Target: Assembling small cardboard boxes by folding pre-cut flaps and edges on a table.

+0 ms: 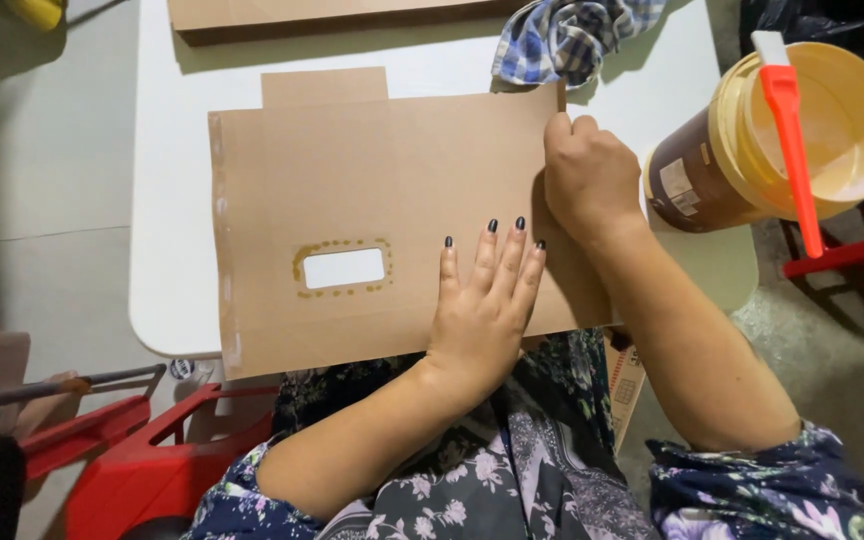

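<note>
the left hand (480,310) has dark, near-black polish on its nails; the right hand (589,180), just beside it toward the tub side, shows none. both forearms are bare. short dark-blue sleeves with a pale floral print end near the elbows, matching the patterned dress below.

This looks like a small craft workshop, maybe in a home. A white desk (167,200) stands on a bare concrete floor (32,150). At 2 o'clock is a tub of glue (752,140) with a red brush (790,120). Flat cardboard (372,190) covers the desk, and more cardboard pieces (332,15) are stacked at 12 o'clock.
</note>
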